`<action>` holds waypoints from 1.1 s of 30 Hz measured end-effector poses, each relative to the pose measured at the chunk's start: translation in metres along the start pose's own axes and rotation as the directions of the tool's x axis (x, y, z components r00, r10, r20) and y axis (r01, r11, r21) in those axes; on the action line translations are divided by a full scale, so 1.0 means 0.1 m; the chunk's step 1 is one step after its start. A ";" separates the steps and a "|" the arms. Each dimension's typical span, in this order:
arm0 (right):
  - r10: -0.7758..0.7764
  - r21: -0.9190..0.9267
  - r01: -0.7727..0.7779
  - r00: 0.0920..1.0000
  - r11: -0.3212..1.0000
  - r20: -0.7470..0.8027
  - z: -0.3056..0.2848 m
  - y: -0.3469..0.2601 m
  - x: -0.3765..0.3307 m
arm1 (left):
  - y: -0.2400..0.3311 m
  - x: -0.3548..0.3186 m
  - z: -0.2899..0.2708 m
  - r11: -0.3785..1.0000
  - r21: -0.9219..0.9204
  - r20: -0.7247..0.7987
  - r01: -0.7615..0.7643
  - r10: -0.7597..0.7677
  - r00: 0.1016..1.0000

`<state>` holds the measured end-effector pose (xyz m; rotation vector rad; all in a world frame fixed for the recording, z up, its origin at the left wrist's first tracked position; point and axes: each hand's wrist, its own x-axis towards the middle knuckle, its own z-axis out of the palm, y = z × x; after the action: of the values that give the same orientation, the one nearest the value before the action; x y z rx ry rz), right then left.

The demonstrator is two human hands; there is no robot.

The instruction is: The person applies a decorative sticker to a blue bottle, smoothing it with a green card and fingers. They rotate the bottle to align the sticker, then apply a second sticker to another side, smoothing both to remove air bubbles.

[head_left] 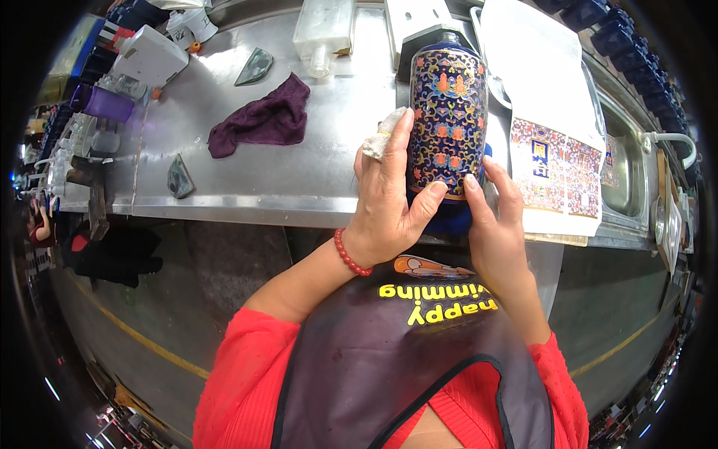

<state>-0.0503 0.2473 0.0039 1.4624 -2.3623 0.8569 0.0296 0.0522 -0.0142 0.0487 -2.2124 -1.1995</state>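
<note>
A dark blue bottle (449, 120) covered in a colourful floral pattern lies before me, its neck pointing away. My left hand (390, 187) rests along its left side, with the thumb pressed near the lower end. White wrapping, held by a band, covers one finger of that hand; a red bead bracelet circles the wrist. On the lower right of the bottle, my right hand (499, 213) touches with its thumb and fingers. Close by on the right is a white sheet (542, 90) with patterned printed panels (557, 165).
A purple cloth (262, 120) lies on the metal table (336, 179) to the left. Two dark green flat scrapers (256, 67) sit near it. Clear and white containers (324, 30) stand at the back. A sink (624, 172) with a tap is at the far right.
</note>
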 end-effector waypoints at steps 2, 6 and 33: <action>0.000 -0.009 0.000 1.000 1.000 -0.002 0.00 0.00 0.02 | 0.00 0.00 0.00 1.000 -0.007 0.002 0.007 -0.007 1.000; 0.010 -0.006 -0.010 1.000 1.000 -0.022 0.01 -0.02 0.03 | -0.02 0.02 -0.01 0.999 -0.044 0.009 0.031 -0.031 0.999; 0.074 0.081 -0.071 0.997 0.994 -0.037 -0.03 0.14 0.06 | 0.16 -0.14 -0.01 0.705 0.595 0.117 -0.386 0.399 0.910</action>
<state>-0.0656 0.2494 0.0045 1.3828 -2.3909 0.9999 0.0462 0.0652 -0.0082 -0.1472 -2.3418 -0.2184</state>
